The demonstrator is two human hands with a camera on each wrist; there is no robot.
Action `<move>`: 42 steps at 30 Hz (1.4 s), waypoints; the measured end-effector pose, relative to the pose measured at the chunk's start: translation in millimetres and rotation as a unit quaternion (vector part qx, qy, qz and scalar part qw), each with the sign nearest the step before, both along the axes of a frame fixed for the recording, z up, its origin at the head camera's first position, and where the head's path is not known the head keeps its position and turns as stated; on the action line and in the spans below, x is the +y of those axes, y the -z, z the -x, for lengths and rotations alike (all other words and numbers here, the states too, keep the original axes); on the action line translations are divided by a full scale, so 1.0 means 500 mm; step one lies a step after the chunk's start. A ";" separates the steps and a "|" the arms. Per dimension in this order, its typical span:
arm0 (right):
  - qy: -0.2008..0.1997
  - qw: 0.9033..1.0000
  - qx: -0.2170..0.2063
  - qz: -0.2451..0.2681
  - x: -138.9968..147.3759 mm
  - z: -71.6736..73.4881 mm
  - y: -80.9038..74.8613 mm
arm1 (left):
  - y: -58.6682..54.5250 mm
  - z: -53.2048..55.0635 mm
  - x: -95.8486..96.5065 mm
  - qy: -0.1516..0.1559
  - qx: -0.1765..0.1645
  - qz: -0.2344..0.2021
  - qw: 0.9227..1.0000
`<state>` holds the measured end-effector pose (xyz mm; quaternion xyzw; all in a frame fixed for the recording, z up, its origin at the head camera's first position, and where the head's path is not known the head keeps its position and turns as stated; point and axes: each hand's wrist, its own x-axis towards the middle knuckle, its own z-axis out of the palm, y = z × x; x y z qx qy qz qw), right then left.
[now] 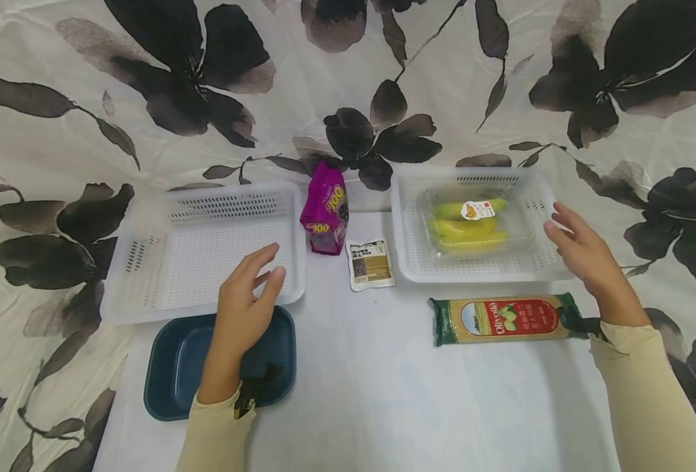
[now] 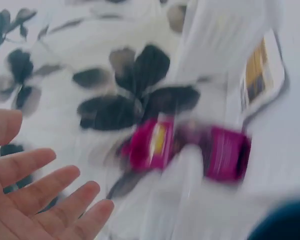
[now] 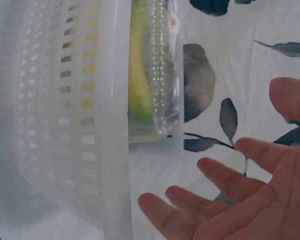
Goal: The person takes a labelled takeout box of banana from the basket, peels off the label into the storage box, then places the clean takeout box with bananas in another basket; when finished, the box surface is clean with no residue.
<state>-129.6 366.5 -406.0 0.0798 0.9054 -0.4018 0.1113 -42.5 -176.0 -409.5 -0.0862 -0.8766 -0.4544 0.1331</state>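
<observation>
My left hand (image 1: 244,311) hovers over the dark blue tub (image 1: 167,367) and the front rim of the left white basket (image 1: 200,269). Its fingers are spread in the left wrist view, with nothing held. Beyond them stands a purple bag (image 1: 327,213) beside that basket's right wall. My right hand (image 1: 586,255) is at the right end of the other white basket (image 1: 409,255), fingers extended and holding nothing; whether it touches the rim I cannot tell. That basket holds a transparent box (image 1: 521,229) of bananas (image 1: 466,228), with a label on its lid.
Between the baskets lies a small sachet (image 1: 371,265), just right of the purple bag. A green-ended pasta packet (image 1: 507,319) lies in front of the right basket. The white table (image 1: 383,393) meets a floral cloth (image 1: 348,78) at the back and sides.
</observation>
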 end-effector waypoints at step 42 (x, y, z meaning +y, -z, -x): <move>0.080 0.961 -0.188 0.185 -0.014 0.113 0.057 | 0.142 0.185 0.327 0.103 -0.333 -0.324 0.879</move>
